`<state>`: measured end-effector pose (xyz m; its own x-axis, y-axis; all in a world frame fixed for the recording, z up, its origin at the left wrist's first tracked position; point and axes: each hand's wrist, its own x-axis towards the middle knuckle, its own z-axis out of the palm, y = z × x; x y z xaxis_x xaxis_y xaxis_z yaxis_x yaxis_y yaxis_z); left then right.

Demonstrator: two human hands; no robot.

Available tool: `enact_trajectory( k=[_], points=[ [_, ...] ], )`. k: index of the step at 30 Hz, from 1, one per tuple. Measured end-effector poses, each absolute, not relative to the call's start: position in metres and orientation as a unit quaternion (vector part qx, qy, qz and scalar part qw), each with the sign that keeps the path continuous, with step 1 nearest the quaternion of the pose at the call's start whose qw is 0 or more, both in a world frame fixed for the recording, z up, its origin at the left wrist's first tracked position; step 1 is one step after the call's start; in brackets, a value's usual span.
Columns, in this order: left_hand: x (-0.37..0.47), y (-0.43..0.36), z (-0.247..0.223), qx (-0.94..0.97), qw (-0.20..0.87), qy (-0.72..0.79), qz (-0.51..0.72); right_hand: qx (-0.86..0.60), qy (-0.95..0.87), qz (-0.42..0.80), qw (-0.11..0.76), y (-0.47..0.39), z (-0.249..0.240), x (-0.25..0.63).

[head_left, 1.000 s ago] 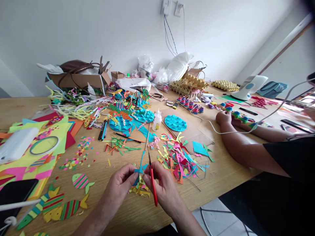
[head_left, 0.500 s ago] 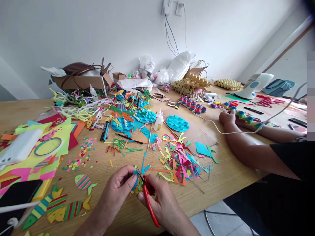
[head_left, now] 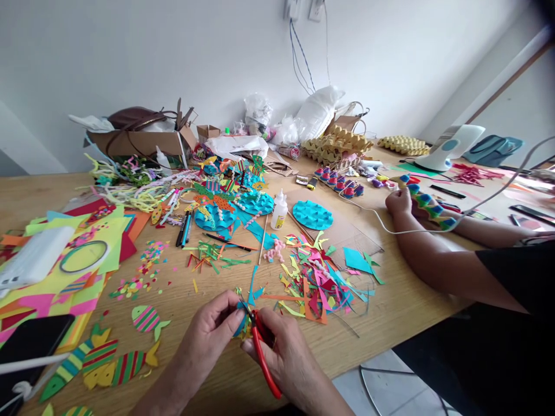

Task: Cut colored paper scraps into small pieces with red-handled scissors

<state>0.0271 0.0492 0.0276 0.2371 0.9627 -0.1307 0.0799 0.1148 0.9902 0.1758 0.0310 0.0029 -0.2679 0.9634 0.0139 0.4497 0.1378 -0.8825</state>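
My left hand pinches a small piece of blue paper between thumb and fingers, above the near edge of the table. Red-handled scissors are gripped in my right hand, their blades pointing at the blue paper and partly hidden by my fingers. Narrow blue paper strips lie just beyond the blades. To the left rest striped paper fish in pink, green, yellow and red. A heap of colourful paper scraps spreads to the right of my hands.
A white glue bottle stands mid-table beside a blue bumpy disc. At the right, a co-worker's hand holds a painted egg-carton strip, with a white cable crossing there. Coloured paper sheets and a phone lie left.
My hands stay nearly in place, with the scissor blades still at the blue paper. The co-worker's painted egg-carton strip has tilted and shows more of its top.
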Motion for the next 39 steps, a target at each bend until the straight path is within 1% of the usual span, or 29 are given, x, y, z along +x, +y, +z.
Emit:
enact_trajectory(
  k=[8, 22, 32, 39],
  points=[
    [0.026, 0.050, 0.026, 0.548, 0.568, 0.482, 0.381, -0.512, -0.687, 0.410, 0.311, 0.033, 0.001, 0.178],
    [0.017, 0.047, 0.017, 0.549, 0.558, 0.505, 0.362, -0.522, -0.711, 0.382, 0.276, 0.032, -0.002, 0.182],
    [0.014, 0.048, 0.018, 0.534, 0.552, 0.529, 0.360, -0.527, -0.708, 0.399, 0.251, 0.034, 0.004, 0.182],
    [0.016, 0.048, 0.014, 0.525, 0.559, 0.520, 0.376, -0.517, -0.685, 0.446, 0.256, 0.032, 0.012, 0.179]
  ],
)
